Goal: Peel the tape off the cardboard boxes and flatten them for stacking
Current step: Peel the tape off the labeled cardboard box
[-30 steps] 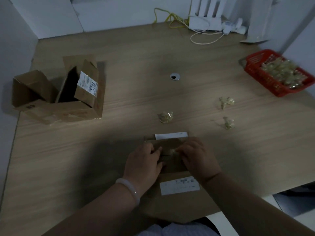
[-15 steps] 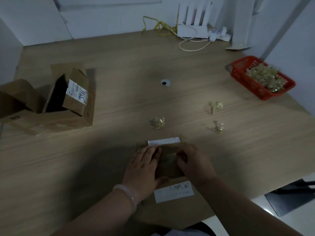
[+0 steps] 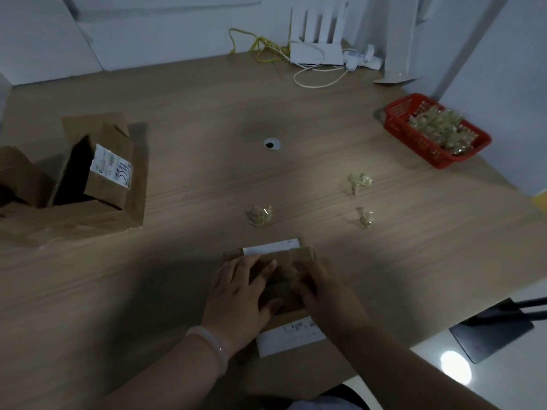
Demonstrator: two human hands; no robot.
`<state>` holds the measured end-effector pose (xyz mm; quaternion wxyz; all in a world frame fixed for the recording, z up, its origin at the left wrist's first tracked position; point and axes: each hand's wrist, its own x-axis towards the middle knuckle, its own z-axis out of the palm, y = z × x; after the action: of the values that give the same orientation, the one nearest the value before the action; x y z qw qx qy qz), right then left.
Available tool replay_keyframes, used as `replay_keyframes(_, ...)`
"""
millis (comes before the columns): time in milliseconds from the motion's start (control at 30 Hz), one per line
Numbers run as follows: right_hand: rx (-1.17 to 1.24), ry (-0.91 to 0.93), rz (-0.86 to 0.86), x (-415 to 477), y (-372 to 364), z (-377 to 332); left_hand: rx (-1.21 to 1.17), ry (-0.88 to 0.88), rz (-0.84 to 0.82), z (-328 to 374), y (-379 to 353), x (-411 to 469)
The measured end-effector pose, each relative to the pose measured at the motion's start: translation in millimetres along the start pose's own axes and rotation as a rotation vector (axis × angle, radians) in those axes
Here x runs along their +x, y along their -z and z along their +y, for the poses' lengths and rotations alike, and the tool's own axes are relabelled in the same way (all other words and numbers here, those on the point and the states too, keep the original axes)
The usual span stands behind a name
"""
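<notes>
At the table's point(image 3: 325, 128) near edge, a left hand point(image 3: 239, 294) presses flat-fingered on a cardboard box point(image 3: 278, 292) while the right hand point(image 3: 328, 294) curls its fingers over it, grip unclear.

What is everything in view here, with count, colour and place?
box being worked: 1, brown, near table edge, under both hands
open boxes: at least 2, brown, table's left
tape wads: 3, yellowish, loose mid-table
basket: 1, red, far right, full of wads
router: 1, white, far edge
cables: 2, yellow and white, beside router
table: 1, light wood
left hand: flat on the box, pale bracelet at wrist
right hand: on the box, grip unclear
</notes>
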<state>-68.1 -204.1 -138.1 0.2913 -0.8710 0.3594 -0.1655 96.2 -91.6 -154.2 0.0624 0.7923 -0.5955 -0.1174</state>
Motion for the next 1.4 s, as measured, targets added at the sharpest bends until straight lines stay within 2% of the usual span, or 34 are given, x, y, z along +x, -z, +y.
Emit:
replay_keyframes(133, 0.164, -0.241, 0.128, 16.7, 14.5, 21.8, -0.038, -0.001, 0.013, 0.7, 0.3, -2.3)
replay_keyframes(200, 0.232, -0.413, 0.04, 31.3, 18.7, 32.1, -0.069, 0.012, 0.017, 3.5, 2.1, -2.1)
replay_keyframes(267, 0.311, -0.497, -0.116, 47.9, 21.3, 38.9, -0.074, 0.022, 0.03, 6.2, 4.7, -1.6)
replay_keyframes(367, 0.362, -0.479, -0.279, 67.2, 25.9, 40.9, -0.047, 0.037, 0.036, 9.6, 6.2, -1.5)
replay_keyframes(467, 0.316, -0.429, -0.352, 77.9, 26.9, 45.6, -0.051, 0.06, 0.042, 11.4, 5.5, -1.4)
replay_keyframes(800, 0.286, -0.315, -0.356, 92.5, 24.1, 55.9, -0.109, 0.173, 0.016, 18.5, -1.6, -3.7)
replay_keyframes(933, 0.417, -0.36, -0.349, 84.2, 25.4, 57.8, -0.125, 0.238, 0.06, 26.8, -2.7, -4.9)
replay_keyframes(1067, 0.332, -0.276, -0.269, 66.7, 33.6, 71.7, -0.163, 0.285, 0.076, 32.1, -5.9, -5.4)
replay_keyframes(1233, 0.479, -0.271, -0.311, 56.1, 39.7, 74.9, -0.128, 0.283, 0.089, 33.3, -10.0, -6.6)
replay_keyframes(1333, 0.728, -0.381, -0.303, 59.5, 41.4, 71.5, -0.138, 0.301, 0.128, 35.6, -8.3, -4.6)
replay_keyframes(1400, 0.799, -0.478, -0.275, 61.5, 40.0, 73.8, -0.133, 0.308, 0.17, 39.8, -7.5, -3.6)
